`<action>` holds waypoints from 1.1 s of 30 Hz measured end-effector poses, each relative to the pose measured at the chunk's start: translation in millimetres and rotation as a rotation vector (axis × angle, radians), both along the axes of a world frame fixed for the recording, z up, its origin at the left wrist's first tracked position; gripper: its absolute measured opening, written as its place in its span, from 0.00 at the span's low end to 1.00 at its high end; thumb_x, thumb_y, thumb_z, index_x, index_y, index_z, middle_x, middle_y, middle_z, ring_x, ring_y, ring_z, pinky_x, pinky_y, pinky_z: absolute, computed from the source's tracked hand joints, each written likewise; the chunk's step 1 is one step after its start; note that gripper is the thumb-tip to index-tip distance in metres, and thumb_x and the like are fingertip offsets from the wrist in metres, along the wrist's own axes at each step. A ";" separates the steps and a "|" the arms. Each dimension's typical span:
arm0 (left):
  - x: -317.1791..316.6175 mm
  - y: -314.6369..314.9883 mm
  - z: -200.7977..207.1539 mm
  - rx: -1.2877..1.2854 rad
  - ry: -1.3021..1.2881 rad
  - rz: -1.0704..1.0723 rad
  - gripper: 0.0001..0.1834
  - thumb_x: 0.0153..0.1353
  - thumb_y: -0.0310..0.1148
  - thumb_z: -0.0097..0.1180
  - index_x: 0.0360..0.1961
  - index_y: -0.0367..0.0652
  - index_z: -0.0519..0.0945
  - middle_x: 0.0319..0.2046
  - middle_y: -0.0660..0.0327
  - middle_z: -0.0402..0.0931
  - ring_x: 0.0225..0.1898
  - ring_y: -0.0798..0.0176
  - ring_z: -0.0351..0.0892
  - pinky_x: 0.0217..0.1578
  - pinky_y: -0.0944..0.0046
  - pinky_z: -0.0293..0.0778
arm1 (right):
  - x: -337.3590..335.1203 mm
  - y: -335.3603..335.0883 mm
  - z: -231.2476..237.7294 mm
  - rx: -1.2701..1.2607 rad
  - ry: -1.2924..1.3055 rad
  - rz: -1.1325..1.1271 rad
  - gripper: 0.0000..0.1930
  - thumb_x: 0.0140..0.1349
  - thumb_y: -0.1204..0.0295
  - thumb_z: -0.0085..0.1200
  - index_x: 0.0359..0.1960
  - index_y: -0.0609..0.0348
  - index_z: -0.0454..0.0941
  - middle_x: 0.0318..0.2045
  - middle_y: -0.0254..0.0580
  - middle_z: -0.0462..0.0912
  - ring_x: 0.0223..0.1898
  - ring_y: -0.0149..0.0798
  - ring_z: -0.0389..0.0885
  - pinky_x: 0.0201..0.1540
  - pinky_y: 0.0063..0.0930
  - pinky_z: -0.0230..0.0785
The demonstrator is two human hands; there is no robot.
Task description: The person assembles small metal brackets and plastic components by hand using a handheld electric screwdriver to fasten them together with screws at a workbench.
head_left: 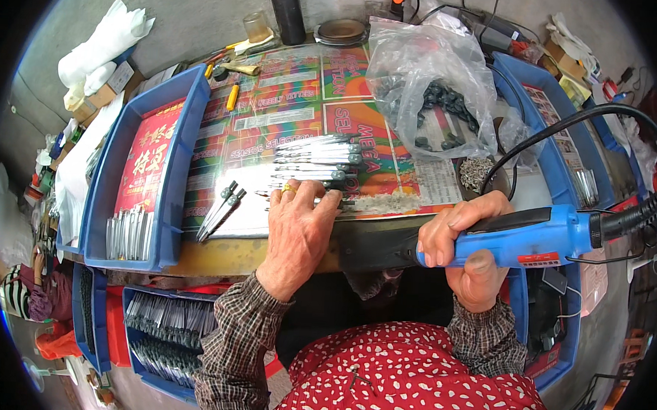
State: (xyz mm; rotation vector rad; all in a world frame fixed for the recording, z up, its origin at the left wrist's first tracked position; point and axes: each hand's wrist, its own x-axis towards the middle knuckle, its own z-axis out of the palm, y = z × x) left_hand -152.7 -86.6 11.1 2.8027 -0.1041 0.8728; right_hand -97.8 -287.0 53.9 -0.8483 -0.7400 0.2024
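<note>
My left hand (pixel 298 218), a ring on one finger, has its fingers bent down at the near edge of a pile of slim silvery metal strips with dark ends (pixel 316 160). The fingers close on a strip there, though the fingertips are partly hidden. My right hand (pixel 470 240) is wrapped round a blue corded power tool (pixel 525 235). Its dark flat front end (pixel 378 247) points left, along the table's near edge and just right of my left hand. A few more strips (pixel 220 211) lie apart on a white sheet to the left.
A blue tray (pixel 169 220) with upright strips stands at left; another blue tray (pixel 565 168) is at right. A clear plastic bag of dark parts (pixel 453 45), a bowl of small metal pieces (pixel 476 173) and a black cable (pixel 567 120) lie between. Crates of strips (pixel 164 366) sit below.
</note>
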 end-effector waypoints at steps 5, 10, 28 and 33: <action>5.4 3.2 -3.3 0.036 0.023 -0.003 0.12 0.45 0.27 0.56 0.34 0.42 0.75 0.32 0.59 0.69 0.37 0.54 0.68 0.36 0.56 0.61 | 3.0 -0.5 1.7 -0.086 -0.059 -0.105 0.24 0.51 0.55 0.61 0.34 0.60 0.64 0.14 0.37 0.69 0.17 0.33 0.71 0.23 0.30 0.66; 4.6 4.6 -2.7 0.008 0.031 -0.012 0.13 0.45 0.27 0.57 0.35 0.41 0.74 0.35 0.58 0.69 0.40 0.53 0.68 0.40 0.54 0.60 | 8.4 -2.2 4.2 -0.090 -0.086 -0.133 0.24 0.53 0.53 0.59 0.35 0.59 0.63 0.15 0.36 0.69 0.18 0.33 0.70 0.25 0.30 0.66; -14.1 -4.2 13.4 -0.657 -0.144 -0.009 0.12 0.49 0.21 0.60 0.37 0.35 0.75 0.26 0.57 0.73 0.26 0.64 0.74 0.29 0.68 0.71 | 33.5 12.9 -15.6 -0.057 -0.091 -0.341 0.23 0.55 0.53 0.55 0.38 0.58 0.62 0.18 0.36 0.67 0.21 0.31 0.68 0.31 0.31 0.65; -21.9 -17.0 6.2 -1.083 -0.013 -0.036 0.10 0.52 0.18 0.57 0.37 0.33 0.74 0.26 0.64 0.71 0.25 0.76 0.70 0.24 0.77 0.69 | 33.4 13.8 -15.8 -0.066 -0.108 -0.303 0.23 0.56 0.52 0.54 0.38 0.57 0.62 0.18 0.35 0.68 0.22 0.31 0.68 0.31 0.32 0.64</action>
